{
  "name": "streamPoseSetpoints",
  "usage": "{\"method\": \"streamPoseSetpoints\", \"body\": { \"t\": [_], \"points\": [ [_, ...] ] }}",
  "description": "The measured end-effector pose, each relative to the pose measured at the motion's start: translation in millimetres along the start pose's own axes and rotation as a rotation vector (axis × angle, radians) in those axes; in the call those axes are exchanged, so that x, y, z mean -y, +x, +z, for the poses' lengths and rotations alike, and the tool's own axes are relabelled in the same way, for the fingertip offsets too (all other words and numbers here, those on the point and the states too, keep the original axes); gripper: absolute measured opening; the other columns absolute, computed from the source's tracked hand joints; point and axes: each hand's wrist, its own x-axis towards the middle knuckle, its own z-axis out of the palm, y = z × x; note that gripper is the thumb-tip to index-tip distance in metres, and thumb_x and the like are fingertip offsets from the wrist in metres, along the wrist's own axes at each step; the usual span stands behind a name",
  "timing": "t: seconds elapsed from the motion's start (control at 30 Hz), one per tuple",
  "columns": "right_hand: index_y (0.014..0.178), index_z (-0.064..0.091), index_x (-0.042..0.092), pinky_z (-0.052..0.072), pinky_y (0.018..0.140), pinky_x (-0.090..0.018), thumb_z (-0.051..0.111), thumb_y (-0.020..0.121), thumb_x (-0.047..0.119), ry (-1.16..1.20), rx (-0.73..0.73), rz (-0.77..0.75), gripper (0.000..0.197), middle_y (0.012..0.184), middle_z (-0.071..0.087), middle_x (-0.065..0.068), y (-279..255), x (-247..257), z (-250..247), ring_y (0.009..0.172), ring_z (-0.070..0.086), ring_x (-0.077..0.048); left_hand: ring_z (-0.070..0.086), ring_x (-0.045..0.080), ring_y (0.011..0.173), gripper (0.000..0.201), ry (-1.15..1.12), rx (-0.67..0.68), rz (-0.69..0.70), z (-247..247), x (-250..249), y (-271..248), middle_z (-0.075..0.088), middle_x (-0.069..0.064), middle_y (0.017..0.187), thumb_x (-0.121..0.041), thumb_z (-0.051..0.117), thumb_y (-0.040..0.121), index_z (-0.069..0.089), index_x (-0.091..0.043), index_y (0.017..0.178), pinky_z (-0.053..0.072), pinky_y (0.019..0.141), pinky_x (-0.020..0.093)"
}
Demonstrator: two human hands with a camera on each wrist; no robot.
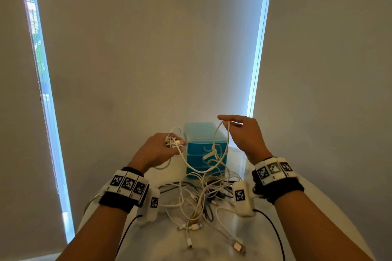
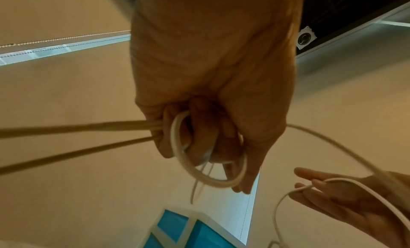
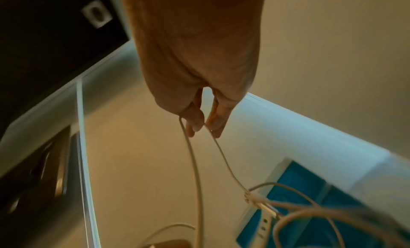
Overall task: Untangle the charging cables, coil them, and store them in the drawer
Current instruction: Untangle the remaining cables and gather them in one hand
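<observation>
A tangle of white and dark charging cables (image 1: pixel 199 201) lies on the white table (image 1: pixel 275 229) in front of a small blue drawer unit (image 1: pixel 204 150). My left hand (image 1: pixel 169 146) is raised above the pile and grips small loops of a white cable (image 2: pixel 199 173), fingers curled round them. My right hand (image 1: pixel 231 123) is higher, to the right, and holds a bend of the same white cable (image 3: pixel 195 155) hooked over its fingers, pinched by the thumb. A connector (image 1: pixel 209 155) dangles from the strand below the right hand.
The drawer unit stands at the far edge of the table against a pale roller blind (image 1: pixel 148 48). Loose plugs (image 1: pixel 238 247) lie near the table's front. Thin black wires (image 1: pixel 273 231) run from my wrist cameras along both forearms.
</observation>
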Motion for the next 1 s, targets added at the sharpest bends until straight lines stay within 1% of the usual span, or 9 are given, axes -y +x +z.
{"method": "streamPoseSetpoints", "body": {
  "t": [0.13,0.2,0.3,0.4,0.5,0.63,0.73,0.9,1.0],
  "points": [
    [0.115,0.085,0.027,0.051,0.072,-0.006,0.071,0.101,0.011,0.255,-0.091,0.100,0.025,0.120,0.080,0.007,-9,-9,2,0.111,0.071,-0.006,0.071,0.006,0.102,0.019,-0.006,0.127,0.017,0,0,-1,0.079,-0.007,0.112,-0.032,0.075,0.100,0.081,-0.027,0.117,0.052,0.086,0.021],
    [0.111,0.086,0.032,0.050,0.075,-0.008,0.068,0.102,0.010,0.173,-0.217,0.089,0.030,0.118,0.080,0.005,-11,-14,0,0.094,0.074,-0.003,0.072,0.014,0.098,0.011,0.015,0.178,-0.009,-3,2,0,0.080,-0.004,0.103,-0.027,0.076,0.098,0.082,-0.025,0.108,0.056,0.089,0.032],
    [0.111,0.084,0.037,0.045,0.071,-0.003,0.063,0.101,0.009,0.013,-0.346,0.016,0.036,0.115,0.076,0.002,-7,-16,-14,0.082,0.071,-0.007,0.067,0.009,0.086,0.024,0.031,0.144,-0.064,-12,10,0,0.074,-0.010,0.089,-0.017,0.072,0.096,0.077,-0.039,0.086,0.052,0.078,0.029],
    [0.106,0.086,0.033,0.060,0.085,-0.021,0.066,0.100,0.011,0.045,-0.069,0.050,0.030,0.108,0.082,0.006,-6,-10,-15,0.086,0.076,-0.010,0.069,0.019,0.097,0.024,-0.001,0.050,-0.090,-20,13,-1,0.077,-0.003,0.101,-0.020,0.065,0.089,0.077,-0.041,0.087,0.054,0.092,0.039],
    [0.093,0.078,0.003,0.061,0.101,-0.046,0.065,0.100,0.008,0.438,0.050,0.161,0.015,0.107,0.082,-0.017,-8,-1,-8,0.106,0.079,-0.033,0.068,0.015,0.096,0.028,-0.021,0.130,-0.053,-14,7,-1,0.077,-0.005,0.105,-0.011,0.066,0.099,0.080,-0.036,0.097,0.054,0.087,0.036],
    [0.123,0.074,-0.001,0.064,0.086,-0.031,0.069,0.104,0.013,0.522,0.160,0.265,0.024,0.112,0.080,-0.020,-11,9,-4,0.109,0.078,-0.032,0.059,0.005,0.076,0.040,-0.022,0.393,-0.017,1,0,-4,0.073,-0.007,0.094,-0.008,0.064,0.100,0.079,-0.035,0.126,0.048,0.072,0.020],
    [0.142,0.064,0.009,0.063,0.074,-0.026,0.066,0.106,0.009,0.429,0.202,0.222,0.036,0.120,0.080,-0.006,-10,11,-8,0.106,0.080,-0.018,0.058,-0.008,0.066,0.050,0.019,0.349,0.054,6,-2,-9,0.071,-0.019,0.083,-0.011,0.064,0.101,0.071,-0.047,0.135,0.047,0.073,0.020],
    [0.141,0.067,0.019,0.065,0.072,-0.028,0.062,0.106,0.001,0.393,0.205,0.190,0.039,0.128,0.078,0.003,-10,16,-4,0.103,0.080,-0.012,0.054,-0.001,0.069,0.060,-0.058,0.297,0.139,19,-14,-11,0.071,-0.018,0.089,-0.020,0.063,0.094,0.062,-0.059,0.140,0.048,0.075,0.019],
    [0.135,0.071,0.021,0.064,0.079,-0.035,0.061,0.104,-0.004,0.453,0.281,0.238,0.041,0.129,0.077,0.007,-13,19,3,0.105,0.080,-0.015,0.061,0.011,0.080,0.029,0.027,0.327,0.066,32,-22,-12,0.068,-0.016,0.087,-0.021,0.067,0.097,0.075,-0.037,0.120,0.048,0.081,0.029]
  ]
}}
